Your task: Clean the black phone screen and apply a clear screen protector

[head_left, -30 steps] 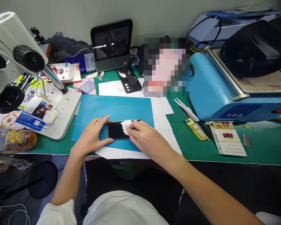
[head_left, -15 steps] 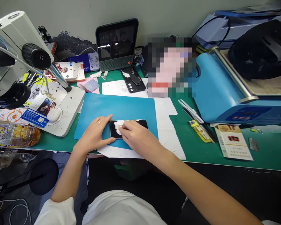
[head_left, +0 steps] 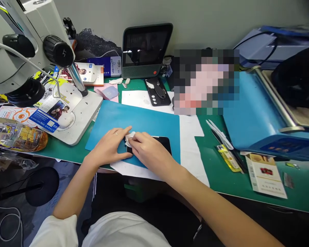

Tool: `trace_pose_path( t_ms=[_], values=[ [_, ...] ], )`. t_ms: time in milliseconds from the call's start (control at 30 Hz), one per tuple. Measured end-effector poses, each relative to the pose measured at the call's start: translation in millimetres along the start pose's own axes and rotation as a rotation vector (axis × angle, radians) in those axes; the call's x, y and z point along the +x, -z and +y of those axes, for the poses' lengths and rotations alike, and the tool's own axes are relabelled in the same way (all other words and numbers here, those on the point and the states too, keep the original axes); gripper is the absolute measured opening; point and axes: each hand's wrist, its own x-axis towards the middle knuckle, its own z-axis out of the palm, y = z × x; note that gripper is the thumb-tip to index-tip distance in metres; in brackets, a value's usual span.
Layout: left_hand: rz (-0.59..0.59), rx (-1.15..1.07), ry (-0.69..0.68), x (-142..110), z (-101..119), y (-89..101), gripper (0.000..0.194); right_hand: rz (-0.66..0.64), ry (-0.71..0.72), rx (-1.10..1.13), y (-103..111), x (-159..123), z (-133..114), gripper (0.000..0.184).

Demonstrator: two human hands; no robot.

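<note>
A smartphone (head_left: 166, 142) with a dark screen lies flat on the blue mat (head_left: 139, 115), partly covered by my hands. My left hand (head_left: 108, 144) steadies it at its left end, thumb at the near corner and fingers at the far one. Pinched in the fingers of my right hand (head_left: 153, 151) is a crumpled white tissue (head_left: 129, 138), pressed on the left part of the screen. My right palm and wrist hide the middle of the phone. White paper (head_left: 193, 154) lies under the mat.
At the left stands a microscope (head_left: 84, 113), with a plastic-wrapped food pack (head_left: 20, 135) before it. Behind the mat are a smart display (head_left: 141, 70) and a black phone back cover (head_left: 159, 97). Tweezers (head_left: 220, 135), a cigarette box (head_left: 266, 176) and a blue machine (head_left: 249, 116) stand right.
My right hand has swept the tissue leftward across the screen from its middle to its left end. My left hand stays at the phone's left end. The whole view has shifted and tilted.
</note>
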Motion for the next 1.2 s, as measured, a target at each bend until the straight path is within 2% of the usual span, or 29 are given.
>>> trace_pose_path(
  t_ms=[100, 300, 533, 600, 767, 833, 933, 1000, 1067, 1200],
  values=[
    [0.002, -0.005, 0.008, -1, -1, -0.4, 0.09, 0.0, 0.011, -0.006, -1, 8, 0, 0.022],
    [0.001, -0.037, -0.012, -1, -1, 0.5, 0.093, 0.089, -0.032, 0.045, 5, -21, -8, 0.023],
    [0.01, -0.007, 0.019, -1, -5, -2.2, 0.096, 0.009, -0.051, 0.067, -3, 14, -2, 0.023],
    [0.007, -0.021, 0.018, 0, -4, -1.7, 0.097, 0.041, -0.056, 0.082, 0, 3, -3, 0.023],
    [0.007, -0.036, 0.013, 0, -3, -1.1, 0.101, 0.114, -0.11, 0.122, 14, -44, 1, 0.026],
    [0.014, -0.03, 0.024, 0, -4, -2.0, 0.106, 0.122, -0.112, 0.115, 14, -44, 5, 0.025],
    [0.038, -0.015, 0.041, 0, -7, -3.6, 0.109, 0.123, -0.148, 0.05, 9, -24, 9, 0.022],
    [0.053, 0.011, 0.035, 0, -8, -3.7, 0.101, 0.103, -0.183, 0.02, 5, -11, 10, 0.024],
    [0.048, 0.044, 0.019, 1, -9, -2.9, 0.086, 0.091, -0.191, 0.007, 5, -11, 10, 0.026],
    [0.014, 0.084, -0.004, 2, -8, -1.1, 0.07, 0.13, -0.176, 0.002, 12, -39, 9, 0.028]
  ],
)
